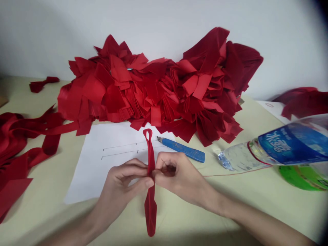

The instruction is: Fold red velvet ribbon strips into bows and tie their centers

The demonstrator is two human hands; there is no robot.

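Left grip (121,182) and right grip (174,172) nearly closed, fingertips pinching a red fabric strip (150,208) at mid-length over a white paper sheet (87,181); small loop stands above, tail hangs below. Even, close pinch should best keep the loop's neck from slipping.

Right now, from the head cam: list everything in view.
cut red cloth heap: 1, red, against the wall
loose cloth strips: several, red, table's left
cloth scrap: 1, red, back left
cloth pile: 1, dark red, far right
looped cloth strip: 1, red, in both hands
paper sheet: 1, white with ruled lines, centre
utility knife: 1, blue, beside the paper
water bottle: 1, clear with blue label, right
green object: 1, green, under the bottle
left hand: 1, pinching the strip
right hand: 1, pinching the strip
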